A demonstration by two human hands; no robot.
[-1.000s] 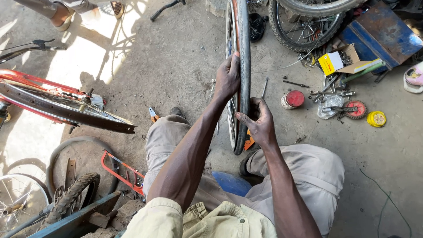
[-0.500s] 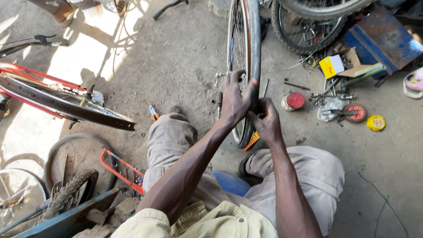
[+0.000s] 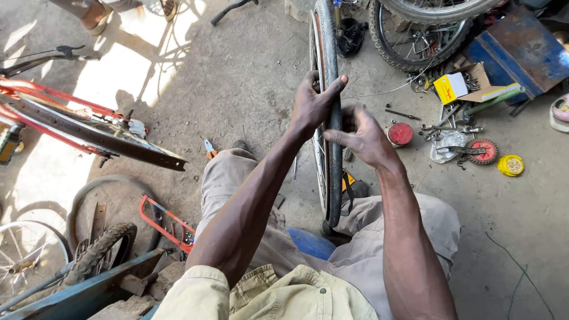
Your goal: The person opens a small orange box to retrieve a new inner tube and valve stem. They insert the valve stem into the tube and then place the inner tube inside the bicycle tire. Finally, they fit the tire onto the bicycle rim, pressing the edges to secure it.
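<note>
Hands have climbed the upright bicycle wheel (image 3: 329, 118): left hand (image 3: 313, 106) now clamps the tyre, right hand (image 3: 364, 137) rests open-fingered alongside.

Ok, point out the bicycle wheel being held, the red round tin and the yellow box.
bicycle wheel (image 3: 335, 178), head view, on the black tyre below the hands.
red round tin (image 3: 400, 134), head view, on its lid.
yellow box (image 3: 450, 88), head view, on its yellow top face.

Hard sunlight bleaches the upper-left ground (image 3: 118, 77) with spoke shadows; elsewhere even shade, sharp focus, slight wide-angle stretch
</note>
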